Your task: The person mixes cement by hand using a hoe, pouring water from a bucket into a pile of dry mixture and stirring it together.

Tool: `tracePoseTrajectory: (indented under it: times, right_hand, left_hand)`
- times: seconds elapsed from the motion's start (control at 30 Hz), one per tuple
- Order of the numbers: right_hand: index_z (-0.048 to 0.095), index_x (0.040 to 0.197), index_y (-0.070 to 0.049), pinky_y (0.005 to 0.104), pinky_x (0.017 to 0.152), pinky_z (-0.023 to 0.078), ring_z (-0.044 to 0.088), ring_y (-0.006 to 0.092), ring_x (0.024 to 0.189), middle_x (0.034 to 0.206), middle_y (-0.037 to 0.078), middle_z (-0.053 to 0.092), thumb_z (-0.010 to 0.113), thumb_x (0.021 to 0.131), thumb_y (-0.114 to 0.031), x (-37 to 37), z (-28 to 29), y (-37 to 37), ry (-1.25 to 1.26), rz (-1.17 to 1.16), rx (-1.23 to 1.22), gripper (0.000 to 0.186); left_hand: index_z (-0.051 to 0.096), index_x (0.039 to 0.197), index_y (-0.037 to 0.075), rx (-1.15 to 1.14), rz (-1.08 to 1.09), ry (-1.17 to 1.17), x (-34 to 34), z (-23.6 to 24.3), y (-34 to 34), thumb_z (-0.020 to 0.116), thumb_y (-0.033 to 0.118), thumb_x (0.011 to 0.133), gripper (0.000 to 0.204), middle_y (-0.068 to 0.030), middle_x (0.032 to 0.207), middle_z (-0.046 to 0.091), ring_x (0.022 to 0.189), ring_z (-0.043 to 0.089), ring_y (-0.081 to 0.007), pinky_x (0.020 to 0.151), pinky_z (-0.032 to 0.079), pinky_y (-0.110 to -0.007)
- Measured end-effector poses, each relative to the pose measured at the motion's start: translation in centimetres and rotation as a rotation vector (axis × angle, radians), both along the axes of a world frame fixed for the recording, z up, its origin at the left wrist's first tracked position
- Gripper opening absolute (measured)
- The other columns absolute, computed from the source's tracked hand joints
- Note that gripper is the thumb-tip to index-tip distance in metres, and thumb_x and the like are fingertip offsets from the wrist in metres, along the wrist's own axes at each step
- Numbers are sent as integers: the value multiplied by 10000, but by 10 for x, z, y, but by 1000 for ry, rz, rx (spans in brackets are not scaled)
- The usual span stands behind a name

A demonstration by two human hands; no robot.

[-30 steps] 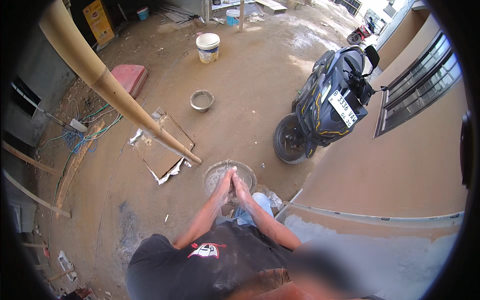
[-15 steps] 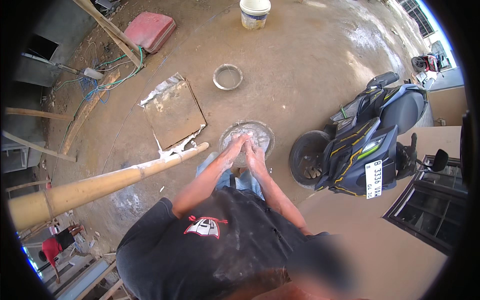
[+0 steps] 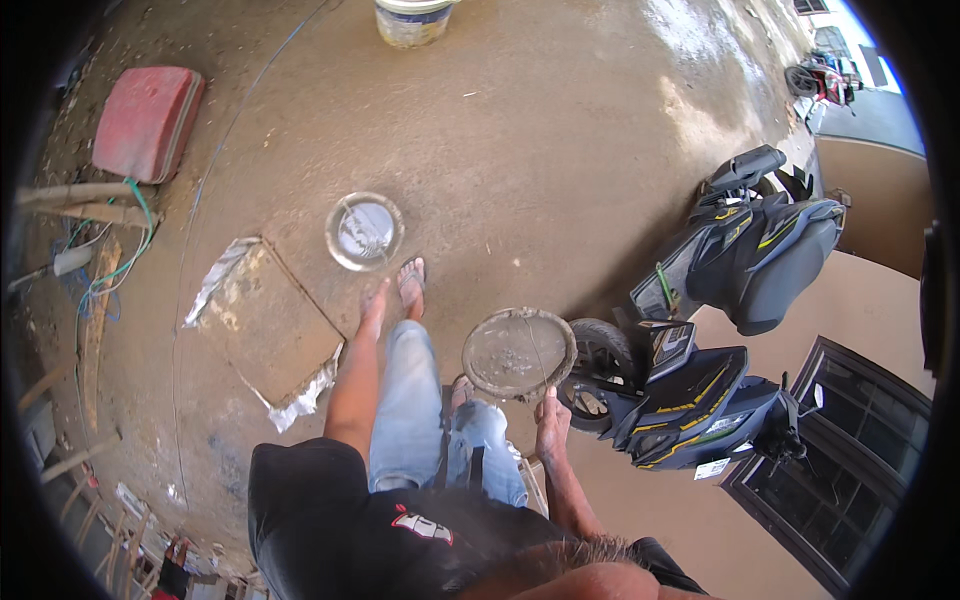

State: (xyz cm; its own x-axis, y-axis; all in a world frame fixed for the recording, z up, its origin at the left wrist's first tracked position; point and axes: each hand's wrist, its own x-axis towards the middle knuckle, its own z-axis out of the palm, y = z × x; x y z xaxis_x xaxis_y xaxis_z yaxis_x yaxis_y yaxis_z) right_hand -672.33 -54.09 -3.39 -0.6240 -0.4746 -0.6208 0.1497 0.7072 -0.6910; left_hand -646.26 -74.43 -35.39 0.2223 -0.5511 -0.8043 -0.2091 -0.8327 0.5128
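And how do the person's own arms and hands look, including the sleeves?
The left hand and right hand are bare: no gloves, watch or bracelet visible. The forearms are uncovered too. The left sleeve is short and black, belonging to a T-shirt with a white-and-red chest print.

I see open ground far ahead, between round bowl [image 3: 333, 235] and motorcycle [image 3: 690, 400]; bucket [image 3: 412, 30] stands farther off; left hand [image 3: 375, 302] has foot [image 3: 411, 284] close on right, panel [image 3: 272, 312] on left, bowl just beyond; right hand [image 3: 552, 425], on near rim of basin [image 3: 470, 358], has wheel [image 3: 598, 352] crowding basin's right side, contact unclear to me
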Motion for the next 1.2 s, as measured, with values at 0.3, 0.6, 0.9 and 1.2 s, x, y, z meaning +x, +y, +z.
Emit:
tracePoseTrajectory:
  times: [0.3, 0.6, 0.9, 1.2]
  right_hand:
    - [308, 518, -147, 301, 493, 230, 210, 118, 469, 498, -28, 245, 438, 979, -467, -51, -75, -133, 37, -370, 88, 576]
    - [347, 532, -138, 306, 493, 226, 246, 121, 482, 521, -24, 272, 460, 965, -465, -94, -38, -240, -188, -511, -57, 555]
    - [345, 501, -179, 301, 463, 186, 244, 111, 453, 501, -38, 281, 508, 939, -482, -207, 50, -317, -161, -526, -129, 557]
    - [395, 527, -208, 271, 389, 223, 304, 86, 402, 489, -48, 340, 555, 908, -501, -381, 112, -429, -255, -625, -279, 506]
  left_hand:
    - [375, 1408, 98, 265, 376, 319, -18, -164, -117, 571, 608, 790, 824, -123, 1558, 144, 1442, 44, -257, 1128, 56, -483]
    - [438, 749, 231, 184, 506, 398, 44, -115, -170, 596, 452, 868, 296, 79, 662, 413, 707, 427, -85, 816, 332, -327]
    - [399, 668, 161, 94, 511, 220, -3, 111, -196, 541, 452, 877, 385, -32, 587, 391, 636, 417, -177, 682, 380, -416]
    - [426, 693, 155, 29, 633, 64, -134, 269, -289, 545, 446, 879, 365, -31, 590, 391, 622, 417, -178, 667, 384, -399]
